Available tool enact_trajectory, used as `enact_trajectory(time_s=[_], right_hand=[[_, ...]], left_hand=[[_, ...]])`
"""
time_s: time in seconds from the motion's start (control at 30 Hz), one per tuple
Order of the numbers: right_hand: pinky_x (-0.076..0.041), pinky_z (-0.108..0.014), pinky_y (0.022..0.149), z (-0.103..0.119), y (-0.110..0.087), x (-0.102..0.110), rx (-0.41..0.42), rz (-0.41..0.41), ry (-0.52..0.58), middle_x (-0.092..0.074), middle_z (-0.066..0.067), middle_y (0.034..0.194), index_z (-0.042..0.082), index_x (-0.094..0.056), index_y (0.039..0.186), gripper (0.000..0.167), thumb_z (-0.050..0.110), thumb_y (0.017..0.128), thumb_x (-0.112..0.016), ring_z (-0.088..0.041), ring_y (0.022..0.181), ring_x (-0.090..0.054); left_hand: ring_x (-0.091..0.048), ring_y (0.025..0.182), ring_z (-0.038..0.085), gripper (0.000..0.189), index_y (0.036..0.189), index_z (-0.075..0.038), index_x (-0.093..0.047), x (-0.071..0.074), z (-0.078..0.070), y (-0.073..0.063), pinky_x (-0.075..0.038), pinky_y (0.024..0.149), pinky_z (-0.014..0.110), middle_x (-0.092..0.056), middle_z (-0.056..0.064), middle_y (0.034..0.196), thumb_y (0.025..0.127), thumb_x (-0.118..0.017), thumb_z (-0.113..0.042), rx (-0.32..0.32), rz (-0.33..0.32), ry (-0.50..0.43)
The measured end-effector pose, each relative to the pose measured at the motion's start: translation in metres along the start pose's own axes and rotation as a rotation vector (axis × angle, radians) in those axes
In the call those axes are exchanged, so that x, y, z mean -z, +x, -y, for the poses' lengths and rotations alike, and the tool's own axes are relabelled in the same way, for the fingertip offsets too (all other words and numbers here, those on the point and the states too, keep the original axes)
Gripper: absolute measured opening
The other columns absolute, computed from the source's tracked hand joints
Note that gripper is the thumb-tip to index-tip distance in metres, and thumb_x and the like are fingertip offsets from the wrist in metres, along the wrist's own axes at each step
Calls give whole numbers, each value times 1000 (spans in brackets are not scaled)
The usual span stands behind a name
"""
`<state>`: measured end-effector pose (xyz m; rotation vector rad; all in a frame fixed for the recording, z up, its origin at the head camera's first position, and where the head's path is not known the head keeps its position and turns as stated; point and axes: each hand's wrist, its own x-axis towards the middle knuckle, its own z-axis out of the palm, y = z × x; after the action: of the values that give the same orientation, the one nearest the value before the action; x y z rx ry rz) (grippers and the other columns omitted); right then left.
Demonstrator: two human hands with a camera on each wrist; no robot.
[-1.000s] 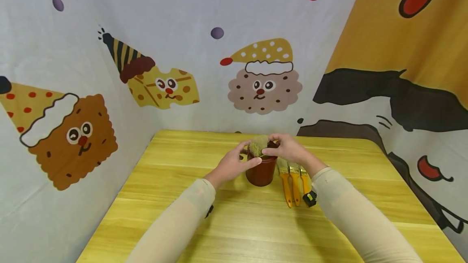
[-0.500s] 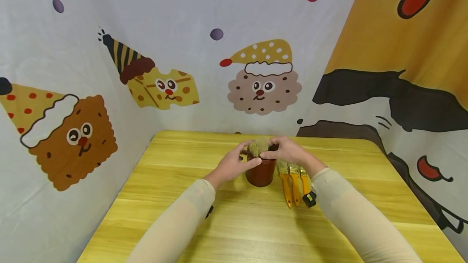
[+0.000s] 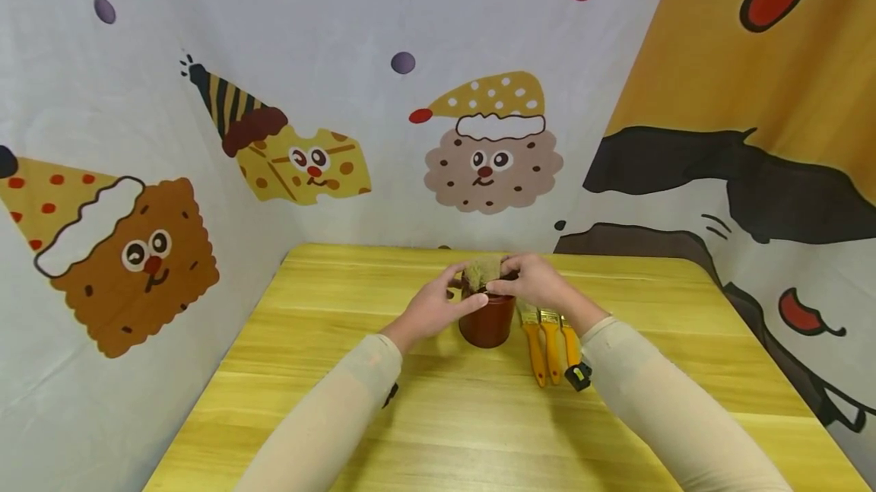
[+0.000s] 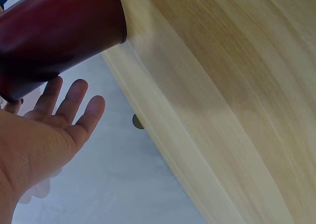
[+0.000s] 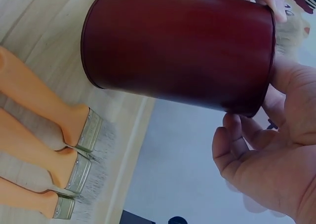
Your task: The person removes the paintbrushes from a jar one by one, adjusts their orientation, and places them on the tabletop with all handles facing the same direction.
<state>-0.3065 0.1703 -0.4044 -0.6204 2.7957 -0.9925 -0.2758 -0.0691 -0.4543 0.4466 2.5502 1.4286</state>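
Observation:
A dark red cylindrical pot (image 3: 487, 323) stands upright on the wooden table. Tan paintbrush bristles (image 3: 483, 271) stick up out of its mouth; whatever is below them is hidden inside. My left hand (image 3: 433, 307) grips the rim from the left, thumb in front. In the left wrist view, its outer fingers (image 4: 76, 105) are spread loosely beside the pot. From the other side my right hand (image 3: 542, 283) pinches at the bristles with thumb and index finger. In the right wrist view its other fingers (image 5: 232, 142) curl close under the pot's rim.
Three flat paintbrushes (image 3: 550, 347) with orange handles lie side by side just right of the pot, bristles pointing away. The table (image 3: 328, 309) ends at a white cartoon-print cloth (image 3: 342, 36) behind and to the left.
The bristles sit slightly lower in the pot than a second ago. The right thumb and fingers have shifted a little at the rim; the left hand stays put.

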Motion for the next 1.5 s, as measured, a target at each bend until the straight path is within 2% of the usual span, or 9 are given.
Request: enact_trajectory(time_s=[0.1,0.23,0.57,0.77,0.9,1.03,1.13,1.27,1.5], right_hand=[[-43,-33,66,-1,-2,3,-28,-1,16,-56,-8,88,12,-64,87,33,40,100,-78,-20,73,-49],[-54,-41,81,-1,-3,10,-56,-34,35,-70,-14,117,13,-73,107,30,42,100,-77,-28,99,-63],[-39,-33,64,9,-6,28,-5,-133,127,-49,-3,73,13,-58,89,32,38,102,-75,-20,67,-43],[-38,-36,62,18,-9,58,-20,-245,176,-46,-3,73,11,-61,93,44,52,99,-74,-22,65,-40],[-49,-31,76,16,-17,87,-56,-303,270,-68,9,88,13,-72,111,46,57,99,-72,-16,83,-59],[-53,-27,83,1,-31,112,-100,-353,302,-71,11,94,6,-69,115,51,55,102,-68,-15,95,-63],[-52,-31,82,-22,-41,121,-187,-321,242,-69,1,101,3,-65,116,58,59,103,-63,-21,96,-59],[-51,-36,85,-65,-52,118,-308,-177,142,-68,-11,113,3,-63,120,63,63,103,-61,-26,102,-59],[-41,-35,68,-130,-64,93,-405,93,84,-55,-1,81,4,-62,107,47,51,107,-64,-18,74,-47]], left_hand=[[-56,144,34,79,163,-52,-32,0,0,0,-48,117,57,-56,0,156,95,-67,-72,-7,4,-10],[-55,144,34,78,160,-58,-31,0,1,0,-49,114,60,-52,1,161,93,-67,-75,0,8,-15],[-55,143,29,83,161,-56,-32,1,-1,-1,-51,111,59,-55,0,157,90,-68,-78,8,12,-35],[-55,144,31,82,160,-58,-33,2,-2,-1,-51,110,60,-55,0,157,89,-69,-78,13,8,-36],[-56,142,29,81,159,-58,-34,2,-1,-2,-52,109,57,-55,-2,155,90,-70,-77,4,1,-34],[-56,141,29,80,159,-58,-34,1,0,-3,-52,109,57,-54,-3,157,91,-70,-76,-4,-2,-35],[-56,142,29,78,159,-59,-33,0,0,-4,-52,110,57,-52,-4,159,91,-69,-76,1,-5,-39],[-56,142,29,78,159,-59,-33,0,1,-4,-52,110,56,-53,-3,158,91,-69,-75,4,-5,-38],[-56,142,30,79,160,-57,-34,0,-1,-4,-52,110,57,-56,-1,155,91,-69,-75,-3,-6,-35]])
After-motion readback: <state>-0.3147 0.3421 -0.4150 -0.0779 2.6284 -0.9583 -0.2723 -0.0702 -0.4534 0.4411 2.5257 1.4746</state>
